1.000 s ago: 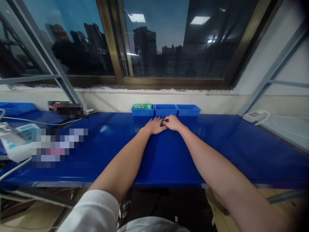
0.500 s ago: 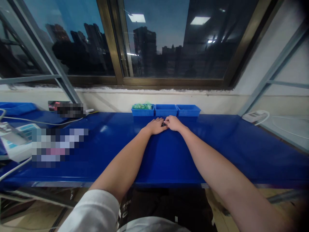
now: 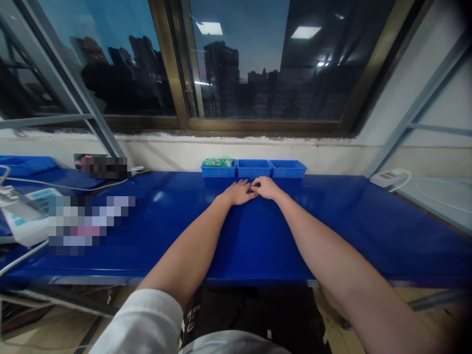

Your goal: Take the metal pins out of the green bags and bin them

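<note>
Both my arms reach far across a blue table [image 3: 332, 231]. My left hand [image 3: 239, 192] and my right hand [image 3: 266, 188] lie side by side near the table's far edge, fingers curled together around a small dark object [image 3: 251, 189] between them. The object is too small to name. Just behind the hands stand three small blue bins in a row: the left bin [image 3: 218, 167] holds green parts, while the middle bin [image 3: 253, 167] and the right bin [image 3: 287, 168] show no contents from here.
A white device [image 3: 22, 216] with cables sits at the left end of the table. A white power strip [image 3: 391, 176] lies at the right on a grey surface. A dark window and metal frame posts rise behind the table.
Both hands have shifted very slightly away from me, toward the bins; otherwise nothing has visibly changed.
</note>
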`<state>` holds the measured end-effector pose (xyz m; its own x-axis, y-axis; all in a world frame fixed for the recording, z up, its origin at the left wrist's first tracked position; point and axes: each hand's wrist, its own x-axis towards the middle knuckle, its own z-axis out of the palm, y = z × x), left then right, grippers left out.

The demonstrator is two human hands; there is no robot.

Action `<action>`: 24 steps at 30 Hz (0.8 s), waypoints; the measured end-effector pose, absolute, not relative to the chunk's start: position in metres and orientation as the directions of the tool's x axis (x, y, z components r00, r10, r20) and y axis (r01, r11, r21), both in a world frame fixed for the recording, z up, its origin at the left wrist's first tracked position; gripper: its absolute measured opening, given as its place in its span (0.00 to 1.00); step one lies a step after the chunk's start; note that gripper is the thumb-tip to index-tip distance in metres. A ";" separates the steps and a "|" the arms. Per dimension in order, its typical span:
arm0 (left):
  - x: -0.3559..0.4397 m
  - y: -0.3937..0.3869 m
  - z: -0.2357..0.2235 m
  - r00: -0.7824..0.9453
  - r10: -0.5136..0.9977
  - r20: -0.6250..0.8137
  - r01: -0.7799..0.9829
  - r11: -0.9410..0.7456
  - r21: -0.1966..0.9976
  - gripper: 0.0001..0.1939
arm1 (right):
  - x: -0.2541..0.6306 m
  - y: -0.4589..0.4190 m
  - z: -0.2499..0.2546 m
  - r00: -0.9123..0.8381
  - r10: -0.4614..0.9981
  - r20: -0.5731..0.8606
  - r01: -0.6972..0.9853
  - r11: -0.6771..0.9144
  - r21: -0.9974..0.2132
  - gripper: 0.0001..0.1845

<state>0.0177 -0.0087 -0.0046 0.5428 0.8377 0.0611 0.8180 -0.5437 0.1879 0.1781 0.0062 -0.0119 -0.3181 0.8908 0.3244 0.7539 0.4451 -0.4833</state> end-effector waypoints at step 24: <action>0.015 -0.002 0.000 0.456 0.744 0.488 0.754 -0.615 0.233 0.14 | 0.180 0.009 -0.011 -0.253 0.879 0.404 0.651 0.464 -0.601 0.10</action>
